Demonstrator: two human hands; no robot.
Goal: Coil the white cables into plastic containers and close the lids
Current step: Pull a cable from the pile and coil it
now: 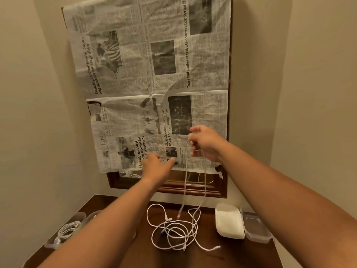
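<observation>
Landmark = loose cable pile, a tangle of white cables in the middle of the dark wood surface.

- Left of the pile, at the surface edge: open clear container with a coiled cable already inside, no lid on it. A second clear container sits just beside it, nearer the pile, mostly hidden behind the left forearm.
- Right of the pile: whitish translucent stack. I cannot tell whether it is lids or tubs. A clear tub touches its far-right side.
- Above the pile: one white cable hangs in long strands from the raised right hand. One plug end dangles just over the pile's back edge; the other strand runs down into the tangle.
- Right hand: up above the pile, fingers curled round the top of that cable, loops gathered in the fist.
- Left hand: up and left of the pile, lower than the right hand, fingers and thumb stretched forward, blurred, nothing seen in it.
- Behind the pile, on the wall: wood frame, most of it covered by newspaper sheets.
</observation>
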